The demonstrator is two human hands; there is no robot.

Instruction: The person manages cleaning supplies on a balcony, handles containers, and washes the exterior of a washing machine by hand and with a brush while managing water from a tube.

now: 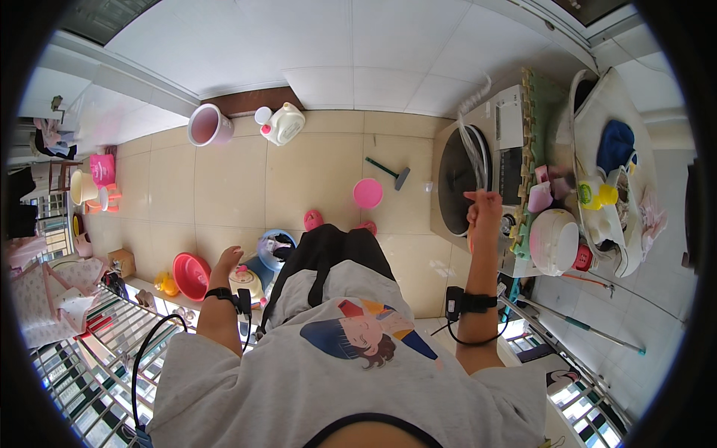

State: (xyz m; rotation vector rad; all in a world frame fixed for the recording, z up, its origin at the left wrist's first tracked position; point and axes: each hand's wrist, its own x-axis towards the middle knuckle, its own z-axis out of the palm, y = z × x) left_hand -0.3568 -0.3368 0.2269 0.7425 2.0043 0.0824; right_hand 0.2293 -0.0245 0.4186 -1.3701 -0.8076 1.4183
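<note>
My right hand [484, 214] is raised in front of a front-loading washing machine [504, 92], its fingers curled. A clear, glassy streak [473, 147] runs from near the fingers up past the machine's dark round door [455, 182]; whether it is water or clear film I cannot tell. An orange edge [470, 239] shows beside the wrist, mostly hidden by it. Nothing shows in my left hand [228, 259], which hangs loosely with the thumb apart. Beneath it are a detergent jug [249, 283] and a blue bucket [263, 243] holding dark cloth.
On the tiled floor lie a pink basin [368, 193] and a green-handled brush or squeegee [387, 171]. A pale bucket [212, 126] and a white jug [284, 124] stand by the wall. A red basin [191, 276] is at left. Bottles and tubs crowd the green foam mat [529, 162].
</note>
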